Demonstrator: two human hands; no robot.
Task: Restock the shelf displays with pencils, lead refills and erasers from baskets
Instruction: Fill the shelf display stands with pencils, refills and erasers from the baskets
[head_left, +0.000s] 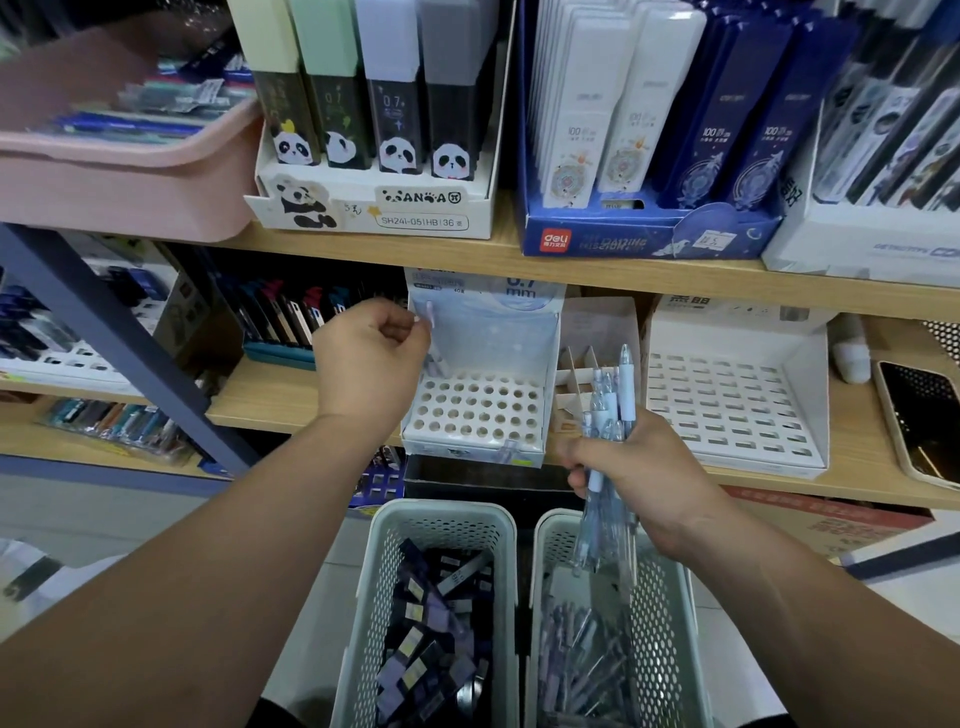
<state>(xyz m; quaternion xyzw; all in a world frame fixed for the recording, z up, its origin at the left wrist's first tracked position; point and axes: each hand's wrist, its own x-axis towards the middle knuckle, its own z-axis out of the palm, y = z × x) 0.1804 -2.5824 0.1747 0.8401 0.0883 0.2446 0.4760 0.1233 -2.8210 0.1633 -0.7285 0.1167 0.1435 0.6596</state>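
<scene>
Pencil (439, 364) upright in left hand (363, 358), cap up, bundle (609, 408) likewise in right hand (641, 483)

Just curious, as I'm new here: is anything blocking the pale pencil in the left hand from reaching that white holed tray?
Nothing visible does. The left hand pinches the pale lilac plastic pencil just above the white cardboard display tray, whose round holes look empty there.

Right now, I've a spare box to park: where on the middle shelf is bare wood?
Bare wood lies between the teal tray and the hole display, by the left hand. A narrower strip runs between the slotted tray and the phone. The top shelf is packed side by side.
</scene>
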